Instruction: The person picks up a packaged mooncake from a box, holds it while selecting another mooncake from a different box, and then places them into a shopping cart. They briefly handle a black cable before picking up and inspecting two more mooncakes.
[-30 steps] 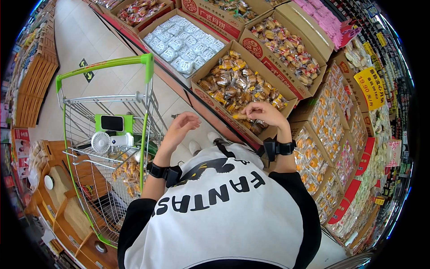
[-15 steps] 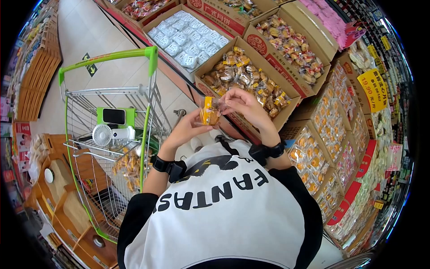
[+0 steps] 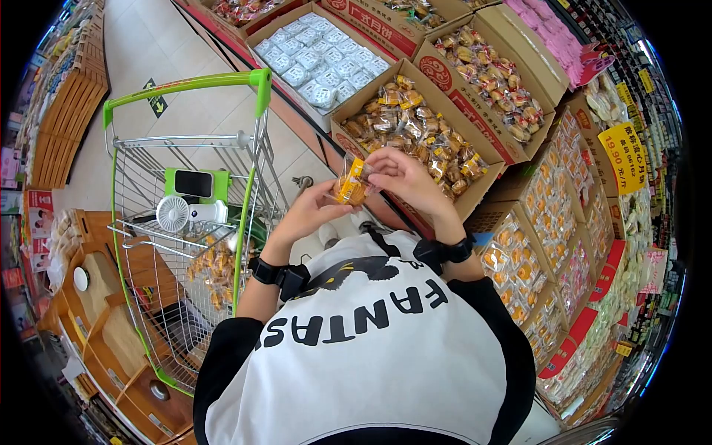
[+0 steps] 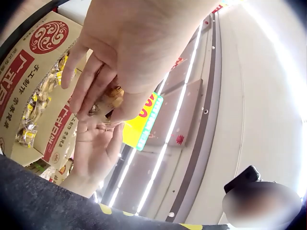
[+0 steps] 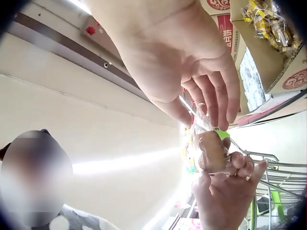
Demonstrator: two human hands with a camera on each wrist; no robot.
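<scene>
A round mooncake (image 3: 350,192) in a clear wrapper with a yellow label is held in front of the chest. My left hand (image 3: 310,213) grips its side between thumb and fingers. Opposite, my right hand (image 3: 409,182) pinches the wrapper's loose end. From the right wrist view, the mooncake (image 5: 212,151) shows its brown side through the film, with the left fingers around it. The left wrist view has it partly hidden behind the fingers. Just beyond the hands, many similar wrapped mooncakes (image 3: 415,137) fill an open cardboard box (image 3: 478,185).
To the left stands a shopping cart with a green handle (image 3: 185,89), carrying a phone (image 3: 194,183), a small white fan (image 3: 173,213) and bagged pastries (image 3: 215,274). Boxes of white packets (image 3: 319,63) and other pastries (image 3: 489,81) line the display. A yellow price sign (image 3: 621,156) hangs right.
My right hand has brought the mooncake from the box edge toward the chest, and my left hand has taken hold of it. Since half a second ago, its label has tilted slightly.
</scene>
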